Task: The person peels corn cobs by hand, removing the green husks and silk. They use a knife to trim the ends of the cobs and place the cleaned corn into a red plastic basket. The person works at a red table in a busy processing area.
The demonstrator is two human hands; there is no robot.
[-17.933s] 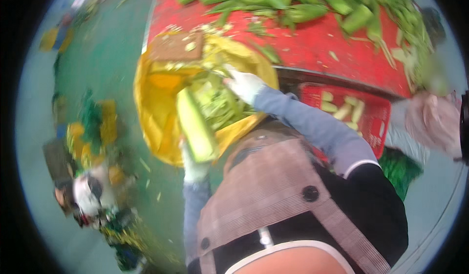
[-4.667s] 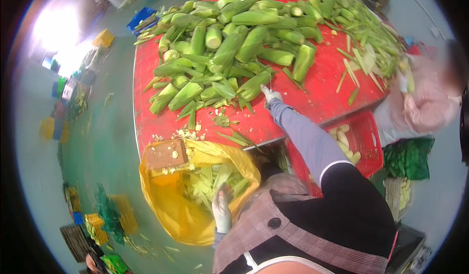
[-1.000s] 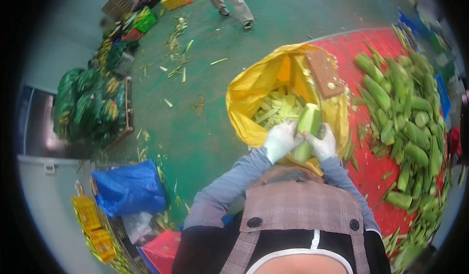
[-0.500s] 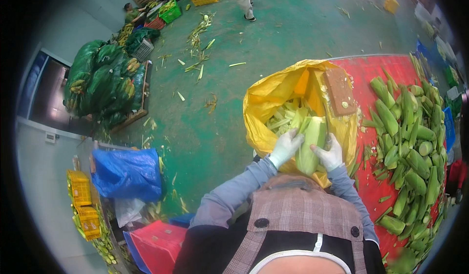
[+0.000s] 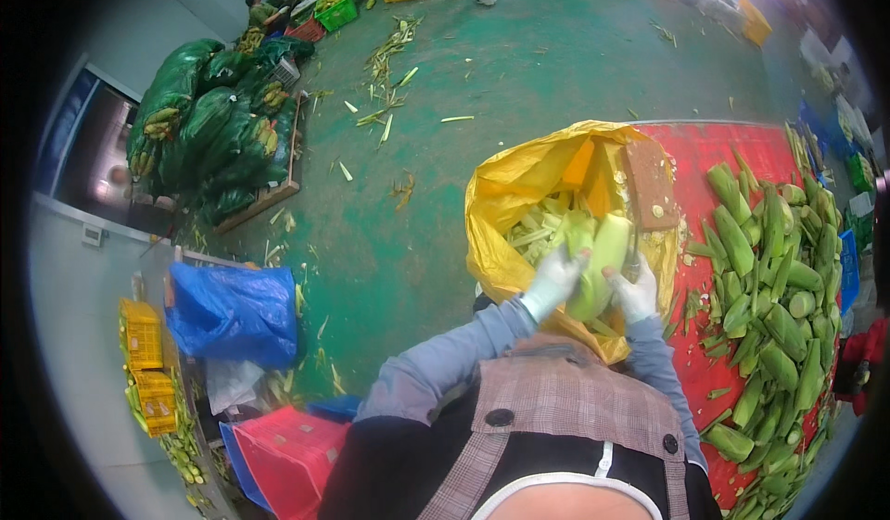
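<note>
Over the mouth of a yellow sack [image 5: 496, 205], an ear of corn [image 5: 610, 247] in pale green husk is held tilted. My left hand [image 5: 556, 277], in a whitish glove, is closed on the ear's left side, where a strip of husk [image 5: 580, 233] stands away from it. My right hand [image 5: 634, 290], gloved too, grips the ear from the right, with the thumb on its face. A thin dark edge shows beside the right fingers; I cannot make out what it is. Cut husk pieces [image 5: 536, 228] lie inside the sack.
A brown block [image 5: 651, 186] rests at the sack's right rim. Many unpeeled ears [image 5: 788, 325] are heaped on a red surface [image 5: 691, 158] to the right. A red crate [image 5: 287, 455] and a blue bag [image 5: 236, 311] stand left; green sacks [image 5: 199, 131] are piled beyond.
The ear has tilted to the right, and a husk strip now stands apart on its left. Both hands remain on it. A person in the background has moved farther off.
</note>
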